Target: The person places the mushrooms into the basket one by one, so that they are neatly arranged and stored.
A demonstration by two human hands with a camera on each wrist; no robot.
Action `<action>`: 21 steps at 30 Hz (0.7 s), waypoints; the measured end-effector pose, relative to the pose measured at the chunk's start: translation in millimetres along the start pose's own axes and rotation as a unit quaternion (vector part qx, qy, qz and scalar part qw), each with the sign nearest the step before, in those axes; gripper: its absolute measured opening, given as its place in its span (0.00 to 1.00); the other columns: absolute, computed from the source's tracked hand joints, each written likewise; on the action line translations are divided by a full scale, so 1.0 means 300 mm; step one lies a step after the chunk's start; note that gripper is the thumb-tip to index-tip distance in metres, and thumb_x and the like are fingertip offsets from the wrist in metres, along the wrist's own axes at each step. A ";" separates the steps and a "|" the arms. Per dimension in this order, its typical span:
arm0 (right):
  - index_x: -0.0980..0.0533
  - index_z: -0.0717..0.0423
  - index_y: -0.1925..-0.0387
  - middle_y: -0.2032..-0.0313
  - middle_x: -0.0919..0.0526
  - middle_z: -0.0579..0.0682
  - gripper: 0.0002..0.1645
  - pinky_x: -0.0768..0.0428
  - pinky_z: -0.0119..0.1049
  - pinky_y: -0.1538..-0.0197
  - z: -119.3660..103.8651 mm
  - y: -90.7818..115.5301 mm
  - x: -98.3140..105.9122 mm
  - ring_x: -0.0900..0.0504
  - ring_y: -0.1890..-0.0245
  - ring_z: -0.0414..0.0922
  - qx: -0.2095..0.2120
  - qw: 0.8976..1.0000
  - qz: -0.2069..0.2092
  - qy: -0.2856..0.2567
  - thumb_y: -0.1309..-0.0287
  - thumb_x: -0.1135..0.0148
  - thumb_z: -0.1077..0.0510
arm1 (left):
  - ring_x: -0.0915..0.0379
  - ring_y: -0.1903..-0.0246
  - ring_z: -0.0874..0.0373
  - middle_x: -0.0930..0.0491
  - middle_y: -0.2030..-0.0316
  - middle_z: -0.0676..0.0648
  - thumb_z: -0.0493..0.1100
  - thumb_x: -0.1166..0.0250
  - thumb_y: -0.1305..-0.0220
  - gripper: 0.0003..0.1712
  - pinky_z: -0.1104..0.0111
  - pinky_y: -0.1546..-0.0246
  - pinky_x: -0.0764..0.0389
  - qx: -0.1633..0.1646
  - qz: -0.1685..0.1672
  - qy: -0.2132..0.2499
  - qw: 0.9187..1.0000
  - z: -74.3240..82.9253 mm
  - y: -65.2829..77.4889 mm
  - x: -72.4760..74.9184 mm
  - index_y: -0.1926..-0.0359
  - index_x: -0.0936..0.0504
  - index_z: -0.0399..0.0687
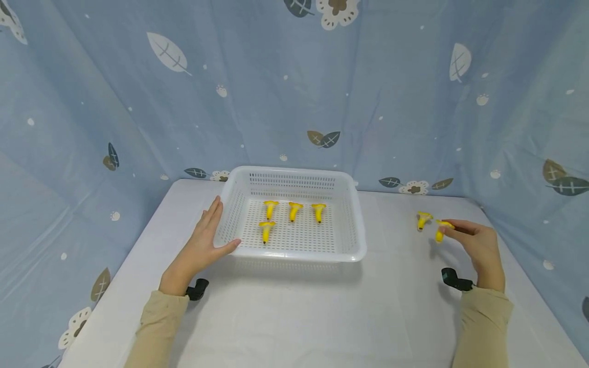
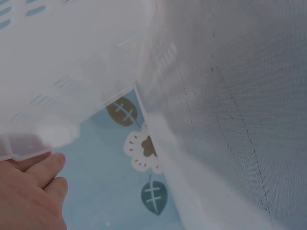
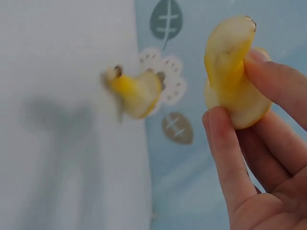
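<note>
My right hand pinches a yellow trumpet-shaped mushroom between thumb and fingers, held above the table on the right. A second such mushroom lies on the table just left of it. My left hand touches the left side of a white plastic basket, its fingers straight along the wall and the thumb at the near rim. Inside the basket are several more yellow mushrooms, dark at the stem ends. The left wrist view shows the left fingertips against the basket's rim.
A white cloth covers the table. Behind and at both sides hangs a blue curtain with leaf and flower prints. Each wrist carries a small black camera, the left camera beside the basket's front corner.
</note>
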State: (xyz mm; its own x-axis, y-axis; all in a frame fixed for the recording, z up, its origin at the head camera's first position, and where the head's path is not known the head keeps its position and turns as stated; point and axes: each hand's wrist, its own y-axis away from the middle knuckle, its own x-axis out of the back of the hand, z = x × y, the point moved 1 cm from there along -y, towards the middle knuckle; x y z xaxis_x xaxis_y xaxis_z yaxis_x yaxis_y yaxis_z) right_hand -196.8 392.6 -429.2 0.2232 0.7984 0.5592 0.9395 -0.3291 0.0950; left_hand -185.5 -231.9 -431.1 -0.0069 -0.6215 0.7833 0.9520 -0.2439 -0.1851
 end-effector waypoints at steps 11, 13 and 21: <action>0.21 0.65 0.44 0.63 0.20 0.26 0.32 0.23 0.19 0.61 -0.117 0.036 -0.037 0.22 0.62 0.33 0.085 0.995 0.022 -0.038 0.44 0.26 0.49 | 0.74 0.24 0.41 0.69 0.21 0.47 0.59 0.32 0.40 0.63 0.41 0.27 0.61 -0.005 0.004 0.001 1.000 -0.002 -0.002 -0.001 0.21 0.63 0.42; 0.19 0.65 0.46 0.63 0.19 0.27 0.29 0.22 0.20 0.61 -0.131 0.040 -0.048 0.21 0.62 0.33 0.103 0.993 0.022 -0.042 0.45 0.26 0.51 | 0.74 0.24 0.41 0.68 0.21 0.47 0.60 0.31 0.40 0.63 0.43 0.27 0.62 -0.007 0.004 0.003 1.000 -0.002 -0.001 -0.001 0.21 0.63 0.42; 0.18 0.61 0.47 0.64 0.17 0.29 0.30 0.22 0.23 0.63 -0.199 0.056 -0.106 0.20 0.63 0.32 0.131 0.991 0.013 -0.013 0.46 0.25 0.47 | 0.75 0.24 0.41 0.70 0.21 0.49 0.60 0.31 0.41 0.64 0.40 0.28 0.61 0.005 -0.003 0.003 1.000 -0.001 0.000 0.000 0.21 0.64 0.45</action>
State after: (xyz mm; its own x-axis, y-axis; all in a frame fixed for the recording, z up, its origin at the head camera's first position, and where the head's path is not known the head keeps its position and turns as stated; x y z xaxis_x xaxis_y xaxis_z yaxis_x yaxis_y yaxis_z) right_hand -203.8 331.4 -396.2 0.2524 0.8056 0.5361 0.9676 -0.2110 -0.1385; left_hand -185.6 -232.2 -431.2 -0.0137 -0.6243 0.7810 0.9552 -0.2393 -0.1745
